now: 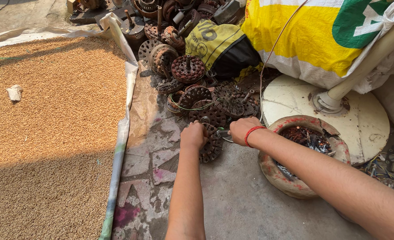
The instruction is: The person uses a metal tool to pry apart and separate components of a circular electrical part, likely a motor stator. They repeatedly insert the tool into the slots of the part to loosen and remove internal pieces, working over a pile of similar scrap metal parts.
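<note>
My left hand (193, 135) is closed on a rusty round motor core (211, 146) that lies on the concrete floor in front of me. My right hand (241, 130), with a red thread band at the wrist, grips a small metal tool (223, 133) whose tip meets the core's right edge. Only a short piece of the tool shows between the two hands. Just beyond the hands lies a heap of similar rusty toothed cores (205, 104), some with copper wire still in them.
A clay bowl (277, 173) with dark wire scraps sits under my right forearm. A white round slab (361, 129) with a pipe lies behind it. Yellow sacks (303, 31) stand at the back. Grain (50, 124) is spread on a sheet at the left.
</note>
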